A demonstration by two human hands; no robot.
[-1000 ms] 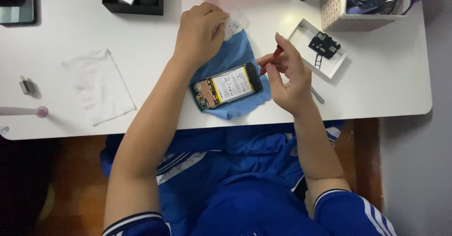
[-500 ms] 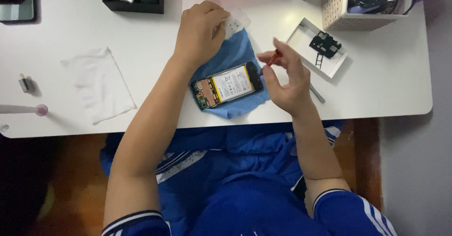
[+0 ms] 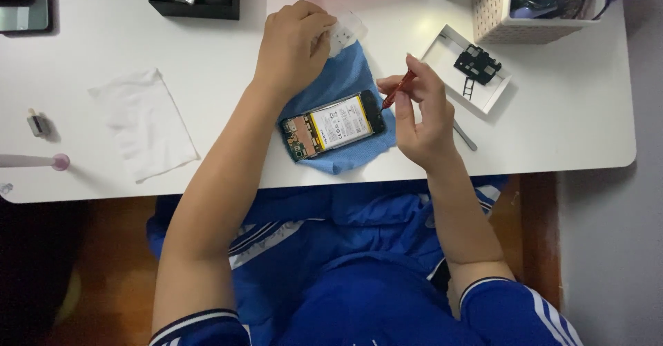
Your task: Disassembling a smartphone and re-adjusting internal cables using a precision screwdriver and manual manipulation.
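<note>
Two hands busy over an opened phone (image 3: pixel 333 126) here, lying back-off on a blue cloth (image 3: pixel 338 87) near the front edge of the white table (image 3: pixel 552 111), battery and circuit board facing up. I guess the cloth is there so the thing doesn't slide or get scratched. My right hand (image 3: pixel 425 118) has its fingers pinched shut around a red-handled screwdriver (image 3: pixel 398 89), tip angled down at the phone's right end, looks like it's touching or just above the edge, can't tell which. My left hand (image 3: pixel 295 42) is curled down on a small white wipe or pad (image 3: pixel 347 32) at the top of the cloth, fingers bent and pressing on it; whether it's really gripping it I can't say. Just right of the phone sits a shallow white tray (image 3: pixel 442 49) with a small black part (image 3: pixel 476 63) in it, handy spot to keep removed bits from wandering. A metal tool (image 3: pixel 464 136) pokes out from behind my right hand. Off to the left lies a crumpled white tissue (image 3: pixel 145 121), well apart from the work.
</note>
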